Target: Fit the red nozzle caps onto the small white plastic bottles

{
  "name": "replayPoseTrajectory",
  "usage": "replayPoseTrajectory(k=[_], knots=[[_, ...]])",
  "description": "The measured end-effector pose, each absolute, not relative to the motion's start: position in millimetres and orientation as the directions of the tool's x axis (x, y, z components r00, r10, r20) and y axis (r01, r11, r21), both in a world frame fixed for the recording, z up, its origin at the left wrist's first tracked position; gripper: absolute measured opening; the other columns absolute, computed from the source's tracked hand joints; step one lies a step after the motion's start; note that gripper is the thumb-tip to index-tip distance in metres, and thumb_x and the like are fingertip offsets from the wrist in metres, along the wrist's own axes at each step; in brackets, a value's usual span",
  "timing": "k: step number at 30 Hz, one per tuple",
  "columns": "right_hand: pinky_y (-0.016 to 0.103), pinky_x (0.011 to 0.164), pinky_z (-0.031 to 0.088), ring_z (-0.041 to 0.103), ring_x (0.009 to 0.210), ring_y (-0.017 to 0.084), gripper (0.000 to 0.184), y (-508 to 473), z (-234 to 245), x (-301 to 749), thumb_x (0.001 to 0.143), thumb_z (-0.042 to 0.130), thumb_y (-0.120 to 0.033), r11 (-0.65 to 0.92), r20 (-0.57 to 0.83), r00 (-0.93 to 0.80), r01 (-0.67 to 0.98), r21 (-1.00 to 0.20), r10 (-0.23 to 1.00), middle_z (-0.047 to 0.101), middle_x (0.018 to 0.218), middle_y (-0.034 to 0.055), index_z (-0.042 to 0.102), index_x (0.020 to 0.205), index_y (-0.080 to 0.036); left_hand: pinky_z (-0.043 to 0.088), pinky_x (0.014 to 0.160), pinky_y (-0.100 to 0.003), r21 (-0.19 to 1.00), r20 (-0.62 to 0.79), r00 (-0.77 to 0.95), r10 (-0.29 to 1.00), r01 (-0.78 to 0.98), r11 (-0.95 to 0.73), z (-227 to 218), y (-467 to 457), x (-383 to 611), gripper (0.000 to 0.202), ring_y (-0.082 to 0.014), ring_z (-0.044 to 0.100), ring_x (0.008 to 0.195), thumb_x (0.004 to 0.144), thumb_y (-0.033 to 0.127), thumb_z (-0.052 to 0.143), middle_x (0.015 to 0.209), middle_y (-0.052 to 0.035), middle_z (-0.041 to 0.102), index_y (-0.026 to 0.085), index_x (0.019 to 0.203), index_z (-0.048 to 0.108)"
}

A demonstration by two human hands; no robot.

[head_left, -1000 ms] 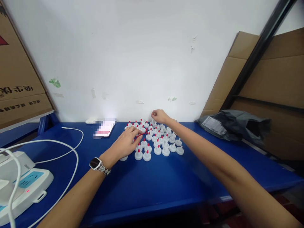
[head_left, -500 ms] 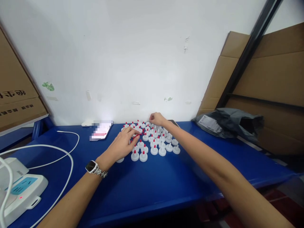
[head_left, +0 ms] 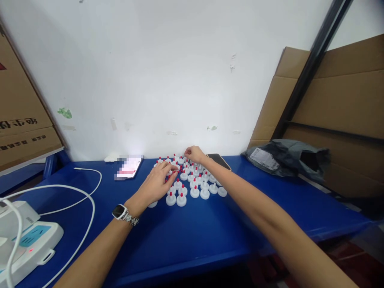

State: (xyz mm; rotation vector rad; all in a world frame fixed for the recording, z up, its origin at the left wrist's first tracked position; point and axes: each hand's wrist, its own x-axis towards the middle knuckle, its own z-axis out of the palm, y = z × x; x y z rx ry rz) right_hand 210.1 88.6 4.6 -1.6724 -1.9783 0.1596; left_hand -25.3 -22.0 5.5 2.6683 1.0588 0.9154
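Note:
Several small white caps with red tips point(head_left: 195, 184) stand packed together on the blue table point(head_left: 192, 236), near the wall. My left hand point(head_left: 157, 182) lies over the left side of the cluster, fingers stretched forward and touching caps near its middle. A watch point(head_left: 121, 212) is on that wrist. My right hand point(head_left: 194, 154) reaches to the far edge of the cluster with its fingers curled in a pinch on a cap there.
A phone with a lit screen point(head_left: 127, 168) lies left of the caps and a dark phone point(head_left: 219, 161) right of them. A power strip point(head_left: 27, 240) with white cables point(head_left: 87, 200) sits front left. A grey plastic bag point(head_left: 288, 158) and cardboard point(head_left: 330, 100) stand at right.
The view has shifted slightly. My right hand has moved a little left along the back of the cluster, uncovering the dark phone. My left hand stays on the caps.

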Motion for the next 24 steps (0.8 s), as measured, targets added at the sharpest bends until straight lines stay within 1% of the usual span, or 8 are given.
replayPoseTrajectory(k=[4, 6, 9, 12, 15, 17, 19, 24], knots=[[0.023, 0.071, 0.047, 0.065, 0.077, 0.015, 0.014, 65.4, 17.6, 201.9, 0.083, 0.057, -0.016, 0.291, 0.419, -0.074, 0.826, -0.482, 0.905, 0.074, 0.086, 0.0068, 0.070, 0.087, -0.015, 0.046, 0.096, -0.045, 0.315, 0.536, 0.515, 0.669, 0.613, -0.725, 5.7, -24.2, -26.1, 0.033, -0.0260, 0.052, 0.114, 0.099, 0.042, 0.040, 0.120, -0.0070, 0.056, 0.025, 0.123, 0.055], [0.024, 0.068, 0.047, 0.065, 0.072, 0.014, 0.012, 43.2, 24.1, 195.0, 0.083, 0.059, -0.019, 0.408, 0.484, -0.094, 0.689, -0.599, 0.870, 0.073, 0.081, 0.0063, 0.069, 0.086, -0.014, 0.044, 0.100, -0.045, 0.304, 0.582, 0.482, 0.655, 0.617, -0.726, 6.3, -25.7, -25.0, 0.039, -0.0264, 0.049, 0.120, 0.098, 0.041, 0.042, 0.128, -0.0082, 0.052, 0.025, 0.133, 0.047], [0.025, 0.066, 0.048, 0.065, 0.071, 0.014, 0.016, 11.4, 29.0, 182.8, 0.084, 0.061, -0.029, 0.535, 0.467, -0.263, 0.467, -0.704, 0.844, 0.072, 0.078, 0.0045, 0.067, 0.089, -0.015, 0.043, 0.102, -0.047, 0.278, 0.592, 0.468, 0.656, 0.645, -0.711, 4.9, -25.7, -22.8, 0.049, -0.0285, 0.047, 0.123, 0.097, 0.042, 0.046, 0.134, -0.0105, 0.051, 0.022, 0.142, 0.038], [0.026, 0.068, 0.048, 0.066, 0.073, 0.015, 0.026, 1.4, 27.9, 177.2, 0.089, 0.056, -0.037, 0.557, 0.437, -0.354, 0.413, -0.720, 0.827, 0.072, 0.079, 0.0048, 0.066, 0.096, -0.015, 0.045, 0.097, -0.050, 0.258, 0.503, 0.512, 0.696, 0.680, -0.686, 0.9, -22.3, -23.3, 0.040, -0.0294, 0.051, 0.116, 0.100, 0.040, 0.038, 0.126, -0.0105, 0.057, 0.021, 0.134, 0.046], [0.029, 0.074, 0.045, 0.064, 0.074, 0.016, 0.024, 18.3, 25.0, 180.0, 0.092, 0.050, -0.031, 0.474, 0.381, -0.296, 0.675, -0.565, 0.876, 0.073, 0.082, 0.0057, 0.068, 0.098, -0.016, 0.045, 0.096, -0.049, 0.251, 0.454, 0.547, 0.703, 0.679, -0.690, -3.1, -18.6, -26.7, 0.037, -0.0281, 0.052, 0.112, 0.101, 0.039, 0.032, 0.123, -0.0108, 0.058, 0.019, 0.124, 0.053], [0.033, 0.085, 0.041, 0.064, 0.082, 0.019, 0.018, 36.6, 23.5, 182.0, 0.086, 0.055, -0.024, 0.391, 0.288, -0.307, 0.866, -0.311, 0.907, 0.074, 0.086, 0.0060, 0.071, 0.091, -0.018, 0.045, 0.096, -0.048, 0.256, 0.455, 0.552, 0.699, 0.670, -0.696, -4.3, -17.5, -29.0, 0.036, -0.0275, 0.052, 0.111, 0.101, 0.039, 0.033, 0.122, -0.0111, 0.057, 0.019, 0.123, 0.054], [0.038, 0.096, 0.033, 0.064, 0.091, 0.022, 0.012, 53.3, 22.5, 180.9, 0.079, 0.061, -0.018, 0.361, 0.199, -0.334, 0.925, -0.118, 0.921, 0.074, 0.085, 0.0067, 0.073, 0.082, -0.019, 0.046, 0.095, -0.048, 0.266, 0.456, 0.560, 0.692, 0.657, -0.706, -4.3, -17.6, -30.6, 0.036, -0.0270, 0.051, 0.110, 0.101, 0.040, 0.034, 0.121, -0.0103, 0.057, 0.019, 0.123, 0.053], [0.042, 0.102, 0.025, 0.063, 0.092, 0.025, 0.007, 71.7, 22.6, 171.7, 0.069, 0.068, -0.012, 0.368, 0.103, -0.363, 0.929, -0.034, 0.926, 0.074, 0.080, 0.0101, 0.073, 0.070, -0.017, 0.046, 0.094, -0.047, 0.282, 0.441, 0.574, 0.690, 0.641, -0.714, -2.4, -18.7, -32.2, 0.034, -0.0276, 0.050, 0.110, 0.099, 0.040, 0.036, 0.119, -0.0096, 0.056, 0.022, 0.122, 0.054]])
